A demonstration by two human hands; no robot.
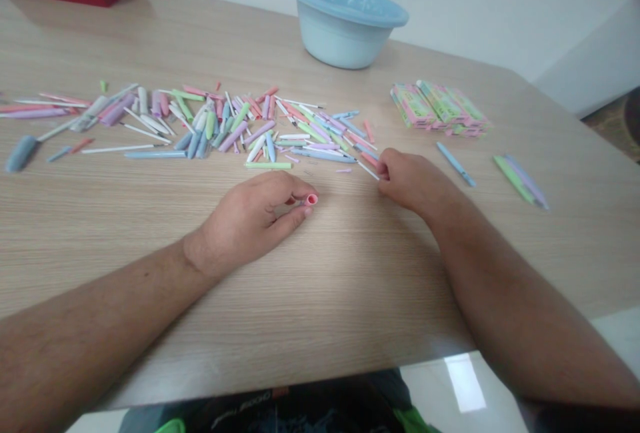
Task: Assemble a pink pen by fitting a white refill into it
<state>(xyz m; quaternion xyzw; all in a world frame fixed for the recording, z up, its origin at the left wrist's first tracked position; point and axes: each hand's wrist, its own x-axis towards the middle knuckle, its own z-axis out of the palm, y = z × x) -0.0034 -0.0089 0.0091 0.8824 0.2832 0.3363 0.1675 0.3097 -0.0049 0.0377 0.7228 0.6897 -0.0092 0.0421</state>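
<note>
A short pink pen barrel [311,200], open end facing near, sits pinched in the left hand [250,220] resting on the table [350,273]; the right hand [407,180] pinches a thin white refill [369,170] from the pile.

The light over my bench [350,286] is soft, even daylight, bright without harshness. My hands cast only faint, short shadows on the wood. A sharp white glare patch sits on the glossy floor [465,383] below the bench edge. The view bows at the edges like a wide lens, and the far corners look slightly soft; my forearms near the bottom blur a little.
</note>
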